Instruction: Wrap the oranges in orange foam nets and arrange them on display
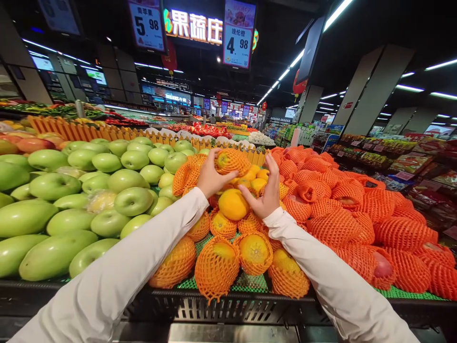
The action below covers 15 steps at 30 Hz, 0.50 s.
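Note:
My left hand is curled around the near side of an orange in an orange foam net, its thumb along the lower edge. My right hand is held with thumb and fingers apart and nothing gripped between them. Its thumb tip is close to a bare orange on the pile; whether they touch I cannot tell. Below both hands lie several more netted oranges, some with their tops showing. Behind my hands are more bare oranges, partly hidden by my fingers.
Green apples fill the left side. Fruit in red foam nets is heaped on the right. A black slotted crate edge runs along the front, and a low orange picket fence stands behind. Price signs hang overhead.

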{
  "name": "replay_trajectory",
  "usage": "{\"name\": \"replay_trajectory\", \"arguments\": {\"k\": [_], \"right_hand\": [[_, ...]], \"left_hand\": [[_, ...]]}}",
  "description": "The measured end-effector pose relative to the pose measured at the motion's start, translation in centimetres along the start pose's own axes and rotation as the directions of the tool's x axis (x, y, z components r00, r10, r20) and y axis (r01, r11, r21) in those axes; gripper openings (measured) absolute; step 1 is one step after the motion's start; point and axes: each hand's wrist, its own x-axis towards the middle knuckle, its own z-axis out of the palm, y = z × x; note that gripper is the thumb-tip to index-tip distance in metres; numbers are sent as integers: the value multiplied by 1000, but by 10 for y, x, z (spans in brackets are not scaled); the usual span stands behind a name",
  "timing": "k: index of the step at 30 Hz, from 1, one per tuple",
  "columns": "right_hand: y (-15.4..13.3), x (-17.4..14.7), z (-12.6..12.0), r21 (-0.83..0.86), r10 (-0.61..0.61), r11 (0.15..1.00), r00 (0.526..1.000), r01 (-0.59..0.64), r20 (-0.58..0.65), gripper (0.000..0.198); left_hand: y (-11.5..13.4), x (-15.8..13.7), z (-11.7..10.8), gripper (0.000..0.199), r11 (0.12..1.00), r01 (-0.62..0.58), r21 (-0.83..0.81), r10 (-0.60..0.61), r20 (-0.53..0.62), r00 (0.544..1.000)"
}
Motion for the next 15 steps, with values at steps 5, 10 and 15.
{"name": "replay_trajectory", "arguments": {"k": [5, 10, 15], "right_hand": [[-7, -2, -1, 119, -12, 991, 829, -66, 559, 89], [-15, -3, -3, 73, 146, 953, 661, -292, 736, 85], [-15, -3, -5, 169, 335, 867, 799, -469, 499, 86]], "left_hand": [[-46, 11, -16, 71, 969, 47, 242, -21, -108, 994], [-66, 9, -20, 77, 904, -71, 421, -68, 306, 950], [-69, 11, -13, 96, 908, -83, 410, -159, 522, 838]]}}
